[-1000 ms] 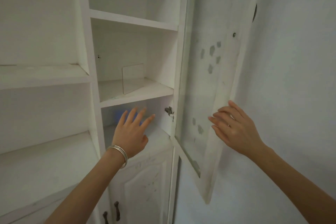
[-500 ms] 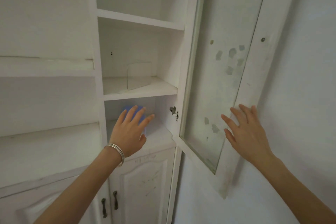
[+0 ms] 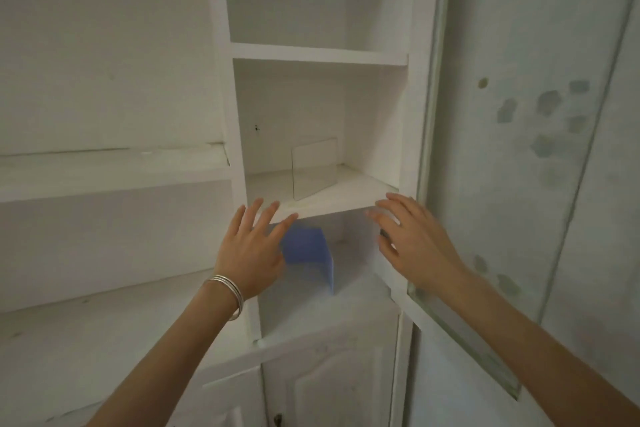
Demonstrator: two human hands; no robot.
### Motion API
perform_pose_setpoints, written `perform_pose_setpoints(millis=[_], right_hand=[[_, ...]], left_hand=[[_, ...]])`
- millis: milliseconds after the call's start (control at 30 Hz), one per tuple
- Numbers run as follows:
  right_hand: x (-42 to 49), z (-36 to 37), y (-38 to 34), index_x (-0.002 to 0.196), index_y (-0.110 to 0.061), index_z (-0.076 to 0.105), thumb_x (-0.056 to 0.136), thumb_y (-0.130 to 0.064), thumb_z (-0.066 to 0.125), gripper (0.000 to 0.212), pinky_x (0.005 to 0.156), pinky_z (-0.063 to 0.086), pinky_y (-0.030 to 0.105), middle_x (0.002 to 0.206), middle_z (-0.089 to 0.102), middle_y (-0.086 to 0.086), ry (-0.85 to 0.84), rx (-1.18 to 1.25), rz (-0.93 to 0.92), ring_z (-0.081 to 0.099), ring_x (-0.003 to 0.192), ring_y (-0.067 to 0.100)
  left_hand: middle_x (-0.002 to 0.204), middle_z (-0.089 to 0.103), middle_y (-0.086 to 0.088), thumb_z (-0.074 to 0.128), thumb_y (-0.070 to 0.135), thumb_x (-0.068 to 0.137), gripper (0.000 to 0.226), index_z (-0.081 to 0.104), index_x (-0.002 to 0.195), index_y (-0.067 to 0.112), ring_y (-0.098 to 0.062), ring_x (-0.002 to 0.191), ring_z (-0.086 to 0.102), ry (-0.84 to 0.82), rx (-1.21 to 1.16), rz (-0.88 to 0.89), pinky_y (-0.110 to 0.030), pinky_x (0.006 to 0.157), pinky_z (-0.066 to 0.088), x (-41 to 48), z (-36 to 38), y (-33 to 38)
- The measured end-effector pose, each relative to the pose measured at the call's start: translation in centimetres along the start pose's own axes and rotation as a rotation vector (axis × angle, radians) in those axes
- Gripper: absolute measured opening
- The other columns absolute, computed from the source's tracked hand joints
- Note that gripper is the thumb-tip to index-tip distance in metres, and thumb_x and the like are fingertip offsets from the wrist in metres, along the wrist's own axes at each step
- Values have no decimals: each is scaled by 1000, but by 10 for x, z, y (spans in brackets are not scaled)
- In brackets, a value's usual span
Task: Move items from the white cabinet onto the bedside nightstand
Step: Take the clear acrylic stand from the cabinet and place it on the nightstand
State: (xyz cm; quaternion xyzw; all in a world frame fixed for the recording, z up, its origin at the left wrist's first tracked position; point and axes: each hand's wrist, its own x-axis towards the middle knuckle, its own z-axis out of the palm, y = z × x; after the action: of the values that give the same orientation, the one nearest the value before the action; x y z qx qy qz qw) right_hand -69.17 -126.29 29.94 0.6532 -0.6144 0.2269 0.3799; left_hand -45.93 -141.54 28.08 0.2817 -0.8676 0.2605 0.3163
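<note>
Centre-frame white cabinet (image 3: 318, 55), left hand (image 3: 251, 250) and right hand (image 3: 412, 243) spread wide, empty, flanking blue box (image 3: 308, 248).

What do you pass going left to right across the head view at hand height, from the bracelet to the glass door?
Silver bracelet → left hand → blue item in the lower compartment → right hand → open glass door.
</note>
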Motion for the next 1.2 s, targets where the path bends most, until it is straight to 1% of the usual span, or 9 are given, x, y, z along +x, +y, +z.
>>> perform_pose_setpoints(millis=[167,333,467,533,667,800,933,1067,1200], right_hand=[[68,44,-8,111,-7,64,70,-7,75,43,85,49,41,109,64,12,36,33,-44,60,101,32],[117,83,-8,114,-7,62,64,-3,75,51,82,48,37,114,63,12,48,-22,-89,59,101,31],[158,100,0,124,-7,55,71,2,68,56,85,46,44,129,54,14,-1,-32,-124,51,116,33],[176,106,2,131,-12,50,77,-3,66,57,91,43,47,139,45,13,-60,-38,-153,42,126,33],[193,124,-3,132,-25,50,87,-37,60,47,96,38,47,148,32,8,-176,-50,-107,26,134,34],[190,134,-3,98,-14,62,83,-38,65,29,73,51,44,121,54,14,-25,-13,-72,49,111,35],[177,129,9,81,-8,56,79,-18,71,18,48,47,31,106,55,11,88,66,10,54,90,28],[162,123,26,101,-6,57,75,5,65,29,56,49,31,115,47,14,128,223,175,57,83,25],[151,114,42,126,-8,48,82,0,59,46,69,53,44,109,55,13,91,350,436,60,78,26]], left_hand=[[126,57,-19,77,20,57,67,62,123,15,-42,121,49,-20,9,80,-54,101,35,28,26,-34],[128,57,-16,43,34,79,51,61,124,17,-36,127,41,-27,24,146,-46,108,21,46,54,-63],[131,55,-14,39,35,84,50,58,127,15,-30,133,33,-1,19,216,-42,110,22,48,67,-87],[135,52,-14,39,35,84,51,56,129,16,-30,134,33,3,9,251,-43,110,22,47,72,-91],[136,52,-14,42,34,83,51,56,130,18,-30,134,34,-15,2,257,-43,113,18,47,80,-93],[137,51,-13,43,33,83,49,56,129,20,-29,134,34,-21,4,254,-42,114,14,47,85,-94],[137,51,-12,43,31,83,49,57,128,19,-30,134,35,-5,7,264,-42,115,14,49,86,-94],[135,53,-11,42,31,82,48,59,126,18,-29,134,34,22,-29,227,-42,115,12,50,84,-86],[133,54,-11,40,29,80,51,59,125,17,-30,133,35,28,-47,184,-44,114,14,50,81,-79]])
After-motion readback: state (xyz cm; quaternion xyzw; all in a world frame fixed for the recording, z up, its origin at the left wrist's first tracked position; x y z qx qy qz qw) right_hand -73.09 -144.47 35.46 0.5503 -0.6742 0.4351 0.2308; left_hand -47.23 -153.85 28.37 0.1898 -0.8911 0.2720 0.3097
